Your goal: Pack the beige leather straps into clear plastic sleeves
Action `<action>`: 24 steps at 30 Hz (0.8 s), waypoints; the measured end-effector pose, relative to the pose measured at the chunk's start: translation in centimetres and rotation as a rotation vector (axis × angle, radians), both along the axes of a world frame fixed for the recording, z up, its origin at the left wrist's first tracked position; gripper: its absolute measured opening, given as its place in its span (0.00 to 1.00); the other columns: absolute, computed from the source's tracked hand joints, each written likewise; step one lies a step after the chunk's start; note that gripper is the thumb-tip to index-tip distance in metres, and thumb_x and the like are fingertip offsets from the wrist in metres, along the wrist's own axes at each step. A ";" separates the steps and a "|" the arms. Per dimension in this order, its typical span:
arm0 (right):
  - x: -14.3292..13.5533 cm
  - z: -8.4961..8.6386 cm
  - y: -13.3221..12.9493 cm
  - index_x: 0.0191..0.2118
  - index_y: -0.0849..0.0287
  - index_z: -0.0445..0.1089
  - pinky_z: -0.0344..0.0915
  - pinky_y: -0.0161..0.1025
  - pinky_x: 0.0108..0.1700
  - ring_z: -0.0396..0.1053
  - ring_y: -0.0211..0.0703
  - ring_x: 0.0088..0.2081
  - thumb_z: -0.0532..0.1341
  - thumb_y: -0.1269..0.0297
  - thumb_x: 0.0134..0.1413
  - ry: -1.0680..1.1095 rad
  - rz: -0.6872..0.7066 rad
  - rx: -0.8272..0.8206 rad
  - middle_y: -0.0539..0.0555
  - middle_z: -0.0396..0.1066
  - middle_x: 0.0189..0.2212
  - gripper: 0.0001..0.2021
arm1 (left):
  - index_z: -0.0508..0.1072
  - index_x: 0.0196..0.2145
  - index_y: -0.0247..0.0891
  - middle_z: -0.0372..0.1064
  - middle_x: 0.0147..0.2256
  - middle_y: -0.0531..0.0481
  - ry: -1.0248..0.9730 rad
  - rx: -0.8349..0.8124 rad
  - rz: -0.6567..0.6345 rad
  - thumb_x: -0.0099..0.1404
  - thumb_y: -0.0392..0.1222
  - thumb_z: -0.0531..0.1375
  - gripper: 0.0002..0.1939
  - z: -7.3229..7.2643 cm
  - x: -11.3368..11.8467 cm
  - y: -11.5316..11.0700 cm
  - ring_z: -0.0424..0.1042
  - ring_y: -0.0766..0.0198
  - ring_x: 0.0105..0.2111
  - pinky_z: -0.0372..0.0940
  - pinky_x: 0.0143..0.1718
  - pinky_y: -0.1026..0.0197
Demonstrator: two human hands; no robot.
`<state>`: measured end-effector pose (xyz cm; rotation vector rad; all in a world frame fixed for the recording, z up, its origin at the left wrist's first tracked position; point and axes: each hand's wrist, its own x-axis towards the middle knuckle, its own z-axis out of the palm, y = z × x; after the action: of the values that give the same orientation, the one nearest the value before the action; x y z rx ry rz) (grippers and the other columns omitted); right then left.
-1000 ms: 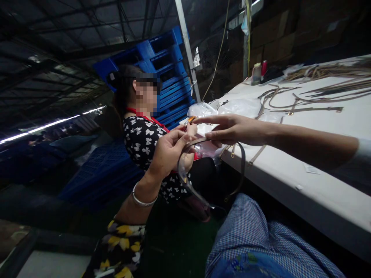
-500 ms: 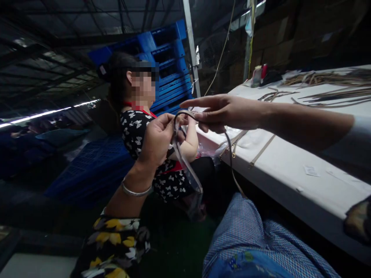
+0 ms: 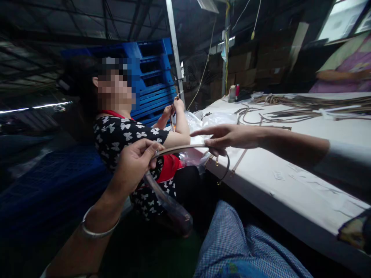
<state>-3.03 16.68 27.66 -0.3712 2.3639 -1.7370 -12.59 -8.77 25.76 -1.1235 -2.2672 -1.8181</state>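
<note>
In the head view, the hands have just drawn apart: the tight loop of half a second ago is now a long, shallow arch of brown strap, off the left end of the white worktop and reaching across its near corner. To my eye that leaves the middle stretch better laid out for handling. The left hand, left of the worktop, pinches the strap between thumb and fingers; a clear plastic sleeve hangs below. The right hand, in front of the worktop's corner, grips it too, index finger pointing out, and a buckle dangles at the near edge.

A co-worker sits close, left of the worktop, right behind the strap, so elbow room looks tight. Clear bags crowd the worktop's corner, more straps lie towards its far side, and a second person has come into view beyond. Blue pallets rise past its left end.
</note>
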 end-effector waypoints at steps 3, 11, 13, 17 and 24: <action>0.0 -0.5 0.3 0.65 0.58 0.56 0.54 0.28 0.20 0.60 0.30 0.21 0.64 0.61 0.59 0.007 -0.010 -0.007 0.46 0.69 0.23 0.31 | 0.76 0.34 0.34 0.72 0.24 0.50 -0.058 -0.027 -0.041 0.62 0.49 0.63 0.14 -0.1 0.4 0.6 0.69 0.69 0.21 0.63 0.20 0.71; 0.8 0.0 -0.4 0.68 0.58 0.49 0.61 0.27 0.24 0.64 0.31 0.24 0.62 0.63 0.61 0.074 0.056 0.003 0.47 0.71 0.25 0.33 | 0.75 0.33 0.35 0.65 0.17 0.55 0.006 -0.024 -0.086 0.62 0.48 0.62 0.12 0.1 1.1 2.0 0.63 0.72 0.15 0.57 0.15 0.73; 1.2 -0.9 0.8 0.67 0.60 0.51 0.60 0.27 0.24 0.63 0.30 0.23 0.61 0.62 0.61 0.023 0.012 -0.006 0.47 0.70 0.25 0.32 | 0.76 0.33 0.35 0.66 0.17 0.55 -0.014 -0.042 -0.049 0.62 0.48 0.63 0.12 -0.3 0.6 1.8 0.64 0.71 0.16 0.57 0.16 0.72; 0.6 -0.4 -0.3 0.65 0.59 0.55 0.55 0.26 0.21 0.59 0.28 0.21 0.64 0.64 0.58 0.076 0.001 -0.032 0.46 0.70 0.23 0.32 | 0.74 0.31 0.34 0.70 0.21 0.52 -0.010 -0.007 -0.179 0.62 0.49 0.62 0.13 0.2 1.4 3.8 0.69 0.69 0.19 0.63 0.21 0.70; 2.7 0.0 0.9 0.66 0.56 0.54 0.59 0.29 0.24 0.65 0.33 0.26 0.63 0.59 0.58 -0.014 -0.046 0.059 0.50 0.73 0.28 0.32 | 0.73 0.31 0.34 0.66 0.18 0.55 -0.010 -0.003 -0.144 0.64 0.48 0.61 0.13 -0.4 1.4 4.0 0.65 0.72 0.17 0.61 0.19 0.72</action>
<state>-0.33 17.57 27.63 -0.2963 2.4261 -1.6790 -11.23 -4.75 25.39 -1.3127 -2.2493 -1.8733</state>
